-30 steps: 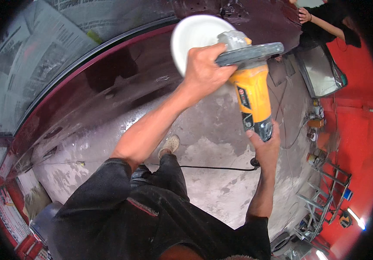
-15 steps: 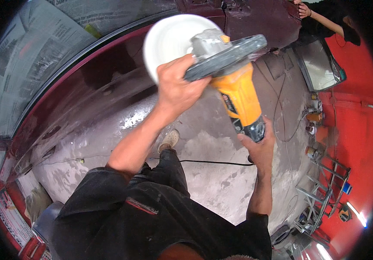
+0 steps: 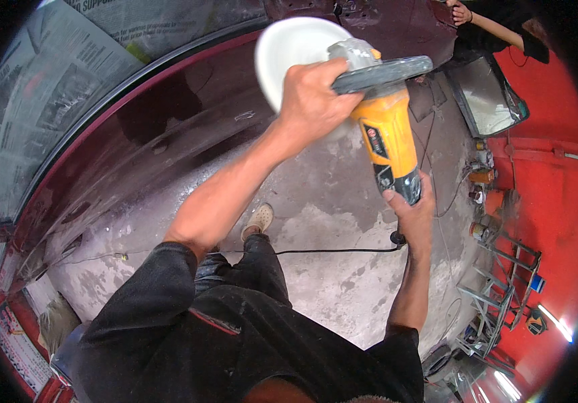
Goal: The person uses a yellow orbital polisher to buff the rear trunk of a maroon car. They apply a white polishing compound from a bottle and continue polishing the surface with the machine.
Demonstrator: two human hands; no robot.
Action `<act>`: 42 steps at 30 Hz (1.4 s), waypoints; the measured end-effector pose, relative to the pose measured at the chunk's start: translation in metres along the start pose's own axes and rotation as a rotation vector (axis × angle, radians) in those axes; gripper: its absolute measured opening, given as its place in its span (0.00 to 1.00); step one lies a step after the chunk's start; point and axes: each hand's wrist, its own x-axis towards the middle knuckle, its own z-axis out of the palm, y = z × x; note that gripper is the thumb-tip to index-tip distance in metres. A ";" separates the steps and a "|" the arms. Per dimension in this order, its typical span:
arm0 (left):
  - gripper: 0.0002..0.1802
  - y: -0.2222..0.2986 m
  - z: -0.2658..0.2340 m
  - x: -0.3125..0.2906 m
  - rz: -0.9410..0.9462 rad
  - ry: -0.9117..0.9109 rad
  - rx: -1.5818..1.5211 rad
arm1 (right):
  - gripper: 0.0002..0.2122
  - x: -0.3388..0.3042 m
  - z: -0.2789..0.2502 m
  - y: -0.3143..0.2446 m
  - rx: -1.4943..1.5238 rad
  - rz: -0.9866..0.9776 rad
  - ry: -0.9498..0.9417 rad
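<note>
A yellow-and-black power polisher [image 3: 393, 134] is held up in front of me, its round white pad [image 3: 279, 60] facing the dark red car body [image 3: 161, 121]. My left hand [image 3: 316, 94] wraps round the black loop handle [image 3: 396, 71] near the polisher's head. Lower down, my right hand [image 3: 417, 211] is closed round the black rear end of the tool. The pad looks blurred; whether it touches the paint I cannot tell. A black power cord [image 3: 336, 250] runs left across the floor from beside my right hand.
Newspaper [image 3: 54, 87] covers the car's windows. A co-worker's hand [image 3: 462, 13] is at the car at far right. A framed glass panel [image 3: 490, 101], cans [image 3: 478, 231] and a metal stepladder [image 3: 504, 295] stand along the red wall [image 3: 551, 195]. My foot [image 3: 259, 218] is on the stained floor.
Both hands and the polisher have shifted to the right. The pad has moved right and slightly up along the car body. My left arm reaches further out.
</note>
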 end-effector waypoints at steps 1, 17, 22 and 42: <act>0.08 -0.004 0.008 0.005 0.001 -0.009 -0.002 | 0.28 0.002 -0.001 0.002 0.009 0.027 0.015; 0.10 0.008 -0.080 -0.046 0.008 -0.093 0.082 | 0.33 -0.064 0.088 0.016 0.231 0.021 -0.006; 0.11 0.024 -0.175 -0.095 0.064 -0.117 0.221 | 0.37 -0.121 0.167 0.013 0.299 0.010 -0.061; 0.13 0.067 -0.352 -0.181 -0.037 -0.479 0.659 | 0.44 -0.284 0.383 -0.019 0.709 0.284 -0.565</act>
